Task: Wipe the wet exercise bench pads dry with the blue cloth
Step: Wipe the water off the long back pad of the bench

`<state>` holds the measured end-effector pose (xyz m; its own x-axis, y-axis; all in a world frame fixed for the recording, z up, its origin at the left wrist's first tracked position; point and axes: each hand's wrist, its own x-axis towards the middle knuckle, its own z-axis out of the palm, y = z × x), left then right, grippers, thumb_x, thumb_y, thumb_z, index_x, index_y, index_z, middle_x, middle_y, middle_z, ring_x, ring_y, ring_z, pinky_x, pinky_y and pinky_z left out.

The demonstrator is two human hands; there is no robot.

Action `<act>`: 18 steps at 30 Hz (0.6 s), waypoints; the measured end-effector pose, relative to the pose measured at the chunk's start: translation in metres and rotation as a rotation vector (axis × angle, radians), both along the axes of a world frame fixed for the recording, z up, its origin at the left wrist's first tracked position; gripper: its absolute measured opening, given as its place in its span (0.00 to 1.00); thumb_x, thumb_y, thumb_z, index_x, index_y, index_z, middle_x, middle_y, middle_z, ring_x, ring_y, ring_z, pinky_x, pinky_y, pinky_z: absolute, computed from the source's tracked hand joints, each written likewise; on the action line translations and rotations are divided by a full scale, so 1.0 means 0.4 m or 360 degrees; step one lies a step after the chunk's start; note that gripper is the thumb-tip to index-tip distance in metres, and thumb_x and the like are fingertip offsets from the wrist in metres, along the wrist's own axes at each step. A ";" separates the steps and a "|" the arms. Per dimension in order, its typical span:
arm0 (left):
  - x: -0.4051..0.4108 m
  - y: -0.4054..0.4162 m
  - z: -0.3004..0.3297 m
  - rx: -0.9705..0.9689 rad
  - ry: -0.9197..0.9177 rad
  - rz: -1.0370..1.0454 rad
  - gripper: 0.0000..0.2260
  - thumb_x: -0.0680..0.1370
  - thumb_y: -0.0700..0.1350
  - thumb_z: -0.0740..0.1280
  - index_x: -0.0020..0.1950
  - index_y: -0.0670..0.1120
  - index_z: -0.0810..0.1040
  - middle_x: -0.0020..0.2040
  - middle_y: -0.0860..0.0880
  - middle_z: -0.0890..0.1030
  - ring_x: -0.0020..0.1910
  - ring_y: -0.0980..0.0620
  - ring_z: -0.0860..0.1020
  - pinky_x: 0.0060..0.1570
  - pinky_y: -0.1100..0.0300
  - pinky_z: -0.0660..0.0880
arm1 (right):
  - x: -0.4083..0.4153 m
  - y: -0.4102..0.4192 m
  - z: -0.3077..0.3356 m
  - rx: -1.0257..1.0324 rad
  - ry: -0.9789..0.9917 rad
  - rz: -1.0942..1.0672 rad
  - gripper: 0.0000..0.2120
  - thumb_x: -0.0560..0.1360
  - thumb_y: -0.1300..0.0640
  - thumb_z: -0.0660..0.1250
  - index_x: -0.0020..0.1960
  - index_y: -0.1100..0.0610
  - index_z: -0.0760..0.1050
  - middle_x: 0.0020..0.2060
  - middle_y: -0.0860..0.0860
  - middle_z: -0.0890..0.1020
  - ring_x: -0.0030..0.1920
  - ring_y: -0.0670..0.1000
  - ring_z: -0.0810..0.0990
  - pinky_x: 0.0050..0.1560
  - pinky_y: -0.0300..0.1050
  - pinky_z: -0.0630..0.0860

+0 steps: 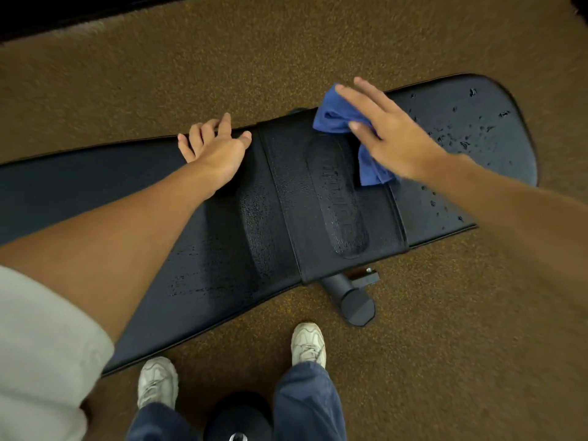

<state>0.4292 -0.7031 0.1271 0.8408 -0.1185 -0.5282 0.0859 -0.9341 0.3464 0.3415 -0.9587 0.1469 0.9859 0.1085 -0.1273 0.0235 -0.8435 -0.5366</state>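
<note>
Brown carpet, black bench pad [222, 249]; right hand [388, 132] flat atop blue cloth [337, 114]; left hand [219, 144] open

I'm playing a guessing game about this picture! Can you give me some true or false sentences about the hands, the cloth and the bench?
1. The right hand presses the blue cloth on the bench. True.
2. The cloth is red. False: it is blue.
3. Water drops sit on the pad right of the cloth. True.
4. The left hand holds a spray bottle. False: it rests on the bench's far edge, holding nothing.
5. The person is barefoot. False: pale shoes show.
</note>
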 end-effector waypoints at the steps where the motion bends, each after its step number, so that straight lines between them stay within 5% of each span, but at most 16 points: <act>1: 0.001 -0.001 -0.001 0.0003 0.0000 0.0008 0.26 0.82 0.56 0.51 0.78 0.52 0.49 0.77 0.52 0.52 0.76 0.51 0.40 0.71 0.50 0.31 | 0.019 0.002 -0.013 -0.0063 0.0041 -0.0037 0.24 0.82 0.52 0.56 0.77 0.50 0.57 0.77 0.54 0.55 0.76 0.55 0.54 0.74 0.44 0.50; 4: 0.001 -0.003 -0.001 0.0006 -0.0005 0.0017 0.26 0.82 0.56 0.52 0.78 0.53 0.50 0.77 0.52 0.52 0.76 0.51 0.40 0.71 0.50 0.31 | 0.024 0.030 -0.043 -0.0212 0.0026 -0.0099 0.25 0.81 0.44 0.56 0.76 0.47 0.58 0.77 0.53 0.56 0.77 0.56 0.50 0.74 0.56 0.45; 12: 0.001 -0.001 -0.006 -0.0014 -0.0012 0.0031 0.26 0.82 0.57 0.52 0.78 0.53 0.50 0.77 0.52 0.53 0.76 0.52 0.41 0.71 0.50 0.31 | -0.188 0.089 -0.048 -0.0233 -0.0067 0.0181 0.24 0.80 0.52 0.50 0.75 0.53 0.62 0.75 0.53 0.61 0.76 0.57 0.55 0.75 0.53 0.49; 16: -0.001 -0.003 -0.006 -0.0010 -0.0003 0.0022 0.26 0.82 0.57 0.51 0.78 0.53 0.50 0.77 0.52 0.53 0.76 0.51 0.40 0.71 0.50 0.32 | -0.363 0.104 -0.040 -0.0323 -0.0126 0.0479 0.27 0.78 0.59 0.59 0.76 0.52 0.59 0.76 0.52 0.60 0.76 0.55 0.55 0.75 0.54 0.51; 18: 0.000 -0.002 -0.004 -0.0001 -0.0002 0.0014 0.26 0.82 0.57 0.51 0.78 0.53 0.50 0.77 0.52 0.52 0.76 0.51 0.41 0.71 0.50 0.32 | -0.406 0.094 -0.042 -0.0400 -0.0119 0.0630 0.36 0.73 0.65 0.68 0.76 0.52 0.57 0.76 0.52 0.59 0.76 0.55 0.54 0.75 0.53 0.52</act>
